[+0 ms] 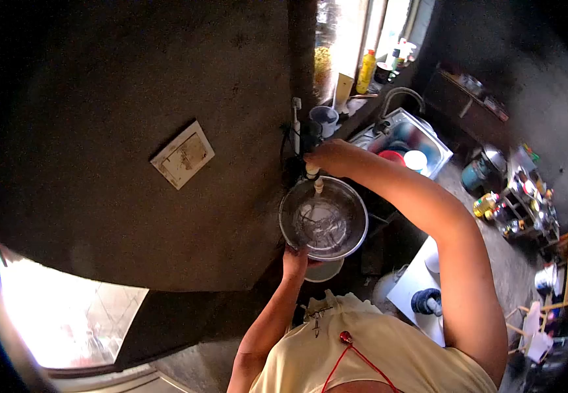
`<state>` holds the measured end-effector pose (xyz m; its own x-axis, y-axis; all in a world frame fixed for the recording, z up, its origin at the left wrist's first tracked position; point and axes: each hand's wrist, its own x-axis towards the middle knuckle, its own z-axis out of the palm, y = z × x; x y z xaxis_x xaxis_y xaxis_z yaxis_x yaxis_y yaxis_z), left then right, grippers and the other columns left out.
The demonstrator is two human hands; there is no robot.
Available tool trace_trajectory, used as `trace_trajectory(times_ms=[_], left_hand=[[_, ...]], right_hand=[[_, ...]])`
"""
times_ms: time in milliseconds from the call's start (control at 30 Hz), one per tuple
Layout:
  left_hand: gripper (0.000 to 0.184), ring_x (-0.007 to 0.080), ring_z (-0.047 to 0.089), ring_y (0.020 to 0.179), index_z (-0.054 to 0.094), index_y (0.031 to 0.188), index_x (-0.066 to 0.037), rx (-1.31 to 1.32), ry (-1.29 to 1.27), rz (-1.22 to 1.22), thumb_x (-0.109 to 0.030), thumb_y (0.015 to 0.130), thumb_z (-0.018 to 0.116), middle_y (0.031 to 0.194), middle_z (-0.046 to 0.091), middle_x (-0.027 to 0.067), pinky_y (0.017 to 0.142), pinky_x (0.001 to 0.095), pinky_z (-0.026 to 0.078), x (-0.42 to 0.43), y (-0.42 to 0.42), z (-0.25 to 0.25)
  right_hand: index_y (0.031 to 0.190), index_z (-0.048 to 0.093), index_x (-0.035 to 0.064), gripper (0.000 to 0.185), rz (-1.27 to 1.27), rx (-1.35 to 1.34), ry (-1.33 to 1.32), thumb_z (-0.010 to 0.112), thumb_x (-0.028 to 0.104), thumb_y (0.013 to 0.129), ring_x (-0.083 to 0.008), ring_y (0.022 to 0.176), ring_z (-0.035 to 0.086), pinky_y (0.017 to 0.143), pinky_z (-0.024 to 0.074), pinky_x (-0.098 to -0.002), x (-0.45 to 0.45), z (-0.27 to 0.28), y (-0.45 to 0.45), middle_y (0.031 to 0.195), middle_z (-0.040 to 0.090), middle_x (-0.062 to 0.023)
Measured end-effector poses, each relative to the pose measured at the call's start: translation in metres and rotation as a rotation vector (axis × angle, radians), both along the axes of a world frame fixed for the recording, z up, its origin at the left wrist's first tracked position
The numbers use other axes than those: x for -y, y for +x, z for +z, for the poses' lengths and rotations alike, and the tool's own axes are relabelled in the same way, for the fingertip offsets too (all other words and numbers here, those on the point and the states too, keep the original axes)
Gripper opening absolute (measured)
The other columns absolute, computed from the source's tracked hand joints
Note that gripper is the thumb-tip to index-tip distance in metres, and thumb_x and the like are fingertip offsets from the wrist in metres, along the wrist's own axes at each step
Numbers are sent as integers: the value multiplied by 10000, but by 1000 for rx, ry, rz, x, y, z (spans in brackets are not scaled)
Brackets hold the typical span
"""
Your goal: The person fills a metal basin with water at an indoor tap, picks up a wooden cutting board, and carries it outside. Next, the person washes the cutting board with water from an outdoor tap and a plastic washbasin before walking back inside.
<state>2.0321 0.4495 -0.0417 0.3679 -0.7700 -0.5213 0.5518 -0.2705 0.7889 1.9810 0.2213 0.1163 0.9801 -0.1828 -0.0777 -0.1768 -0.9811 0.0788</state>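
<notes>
A round stainless steel bowl (357, 230) is in the middle of the view, and what looks like clear water shows in its bottom. My left hand (294, 261) is closed on the bowl's near left rim, its fingers partly hidden beneath. Above the far rim a tap (319, 186) with a pale spout points down into the bowl. My right hand (326, 157) is at the top of this tap, with its fingers closed around it and partly hidden. Below the bowl, a pale round container (324, 270) shows in part.
Right of the tap is a steel sink (436, 145) holding a red bowl (392, 157) and a white bowl (416, 160). A clear plastic tub (324, 116) and a yellow bottle (366, 72) stand by the window. A dark wall with a switch plate (184, 154) is at left.
</notes>
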Motion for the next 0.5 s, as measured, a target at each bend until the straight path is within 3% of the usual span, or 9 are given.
trace_trajectory(times_ms=[67,167,300,333,500], left_hand=[[524,313,518,927,197,1270,-80,50,-45,-90,-174,815,440,1133,405,174,607,412,550,-1,10,-32],[513,324,539,884,194,1267,-75,37,-12,-148,-167,822,432,1133,406,186,593,410,552,-5,18,-29],[499,331,556,839,213,1254,-72,-22,29,-203,-179,824,442,1123,411,197,578,414,552,-8,30,-43],[493,329,565,808,224,1246,-67,-22,13,-197,-178,822,449,1114,416,202,569,411,553,-8,31,-45],[488,325,578,755,247,1230,-56,-45,-21,-221,-179,814,470,1098,427,215,549,395,557,-7,38,-47]], right_hand=[[931,518,59,200,-30,80,-106,452,108,749,-313,806,568,654,463,-390,-2,-11,-1,817,579,-150],[932,518,68,203,-112,63,-152,472,107,738,-306,792,572,637,469,-377,-14,-5,-2,816,582,-139],[1036,509,123,376,-254,-33,-232,572,264,693,-268,915,539,699,445,-381,-30,-2,-7,942,562,-109],[887,573,135,298,-286,79,-289,546,372,708,-249,881,553,636,447,-381,-35,-6,-7,881,581,-83],[844,613,135,368,-475,120,-346,514,460,702,-223,855,540,658,406,-341,-57,2,-4,845,576,-71]])
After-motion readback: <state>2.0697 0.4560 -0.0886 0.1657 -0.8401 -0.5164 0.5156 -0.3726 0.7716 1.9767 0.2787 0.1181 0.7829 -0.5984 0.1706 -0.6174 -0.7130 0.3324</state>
